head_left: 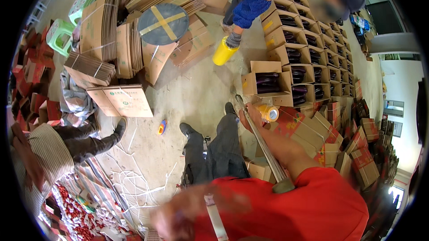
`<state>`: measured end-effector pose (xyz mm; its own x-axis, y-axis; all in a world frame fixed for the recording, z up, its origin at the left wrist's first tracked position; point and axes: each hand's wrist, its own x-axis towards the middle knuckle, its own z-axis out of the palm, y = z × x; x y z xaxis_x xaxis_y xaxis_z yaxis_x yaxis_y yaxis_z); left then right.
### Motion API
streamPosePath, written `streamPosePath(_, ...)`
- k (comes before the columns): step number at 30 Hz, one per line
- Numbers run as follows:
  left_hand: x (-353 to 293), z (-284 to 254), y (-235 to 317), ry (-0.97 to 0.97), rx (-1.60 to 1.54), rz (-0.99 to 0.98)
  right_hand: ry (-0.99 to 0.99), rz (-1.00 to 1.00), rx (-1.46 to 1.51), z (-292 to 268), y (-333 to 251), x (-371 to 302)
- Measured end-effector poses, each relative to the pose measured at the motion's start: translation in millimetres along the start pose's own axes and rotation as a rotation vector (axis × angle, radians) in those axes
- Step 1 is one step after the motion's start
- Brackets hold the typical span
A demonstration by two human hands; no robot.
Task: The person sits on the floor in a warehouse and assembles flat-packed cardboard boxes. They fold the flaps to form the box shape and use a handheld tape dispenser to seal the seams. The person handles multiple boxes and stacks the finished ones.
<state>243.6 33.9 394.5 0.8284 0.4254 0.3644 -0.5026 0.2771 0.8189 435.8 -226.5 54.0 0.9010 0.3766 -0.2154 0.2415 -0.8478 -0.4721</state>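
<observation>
My right hand (252, 117) reaches forward with its fingers bent against a yellow-orange tape roll (268, 113) and looks closed on it, though the far fingers are hidden. A long, shiny, narrow bar or strip (263, 147) runs across that hand and along my forearm; what it is cannot be made out. Motion smears my left hand (172, 218) low in the picture, in front of my red shirt, so its fingers do not show clearly. An open carton of eggplants (267, 82) stands beyond my right hand, beside rows of similar cartons (308, 58).
A co-worker in blue sleeves bends over a yellow cylinder (224, 52) ahead. Flattened cardboard (98, 29) is stacked at left, topped by a round grey lid (163, 24). Another person stands at left. White straps (134, 183) litter the floor; red-and-brown cartons (308, 131) lie at right.
</observation>
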Motion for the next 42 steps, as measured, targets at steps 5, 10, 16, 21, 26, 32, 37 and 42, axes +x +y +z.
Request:
streamPosePath(5, -29.5, -63.4, -70.9, 0.349, 0.172, -0.344, -0.004, -0.004, -0.044, 7.3, 8.5, -1.8)
streamPosePath(10, -106.1, -118.8, -148.2, 0.539, 0.275, -0.628, 0.029, -0.069, -0.021, 3.4, 2.0, 0.1)
streamPosePath(16, -201.5, -157.2, -208.3, 0.684, 0.283, -0.903, -0.008, -0.053, -0.052, 10.8, 12.6, -0.6)
streamPosePath(21, -240.6, -183.9, -230.0, 0.609, 0.405, -1.022, 0.064, -0.072, -0.055, 18.1, 19.2, -2.9)
streamPosePath(26, -261.6, -205.7, -236.1, 0.63, 0.464, -1.044, 0.02, 0.013, 0.019, 5.5, 10.0, -6.6)
streamPosePath(32, -294.9, -220.6, -234.3, 0.693, 0.531, -1.054, 0.049, -0.005, 0.028, 1.6, 11.1, -1.0)
streamPosePath(37, -325.9, -219.7, -222.5, 0.828, 0.515, -1.111, 0.022, -0.031, -0.008, -7.1, 10.6, 9.8)
streamPosePath(42, -359.5, -223.9, -228.2, 0.962, 0.508, -1.146, 0.024, -0.13, 0.036, -5.3, 34.6, 12.7)
